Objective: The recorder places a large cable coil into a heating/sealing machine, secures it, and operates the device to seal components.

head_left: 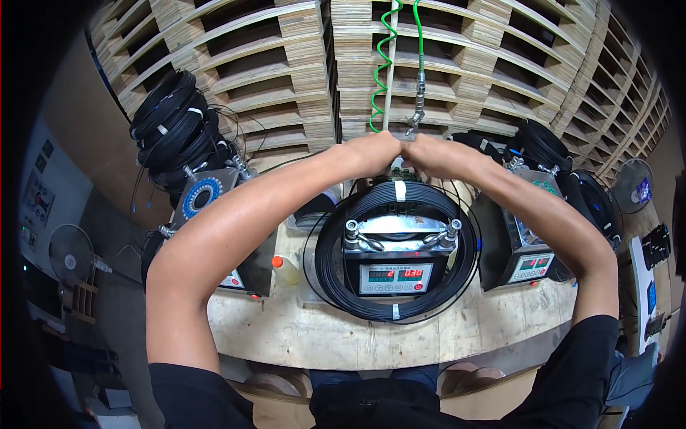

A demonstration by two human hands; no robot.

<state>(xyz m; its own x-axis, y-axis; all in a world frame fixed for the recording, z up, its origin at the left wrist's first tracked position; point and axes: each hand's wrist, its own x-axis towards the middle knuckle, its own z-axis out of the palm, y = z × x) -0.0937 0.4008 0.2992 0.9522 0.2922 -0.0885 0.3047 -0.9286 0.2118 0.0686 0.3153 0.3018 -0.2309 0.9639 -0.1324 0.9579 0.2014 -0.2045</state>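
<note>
Holds left hand (pixel 382 153) and right hand (pixel 431 154) together, curled, cannot tell on what, near far edge of coiled black cable (pixel 371 200) around silver-topped black box machine (pixel 400 254); shows red digits (pixel 414 273) on white panel (pixel 395 288).

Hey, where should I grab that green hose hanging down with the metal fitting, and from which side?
Probably by the metal fitting at the lower end of the green hose, coming from the right: it's slim and hangs nearly straight down, with the pale pole close on its left.
</note>
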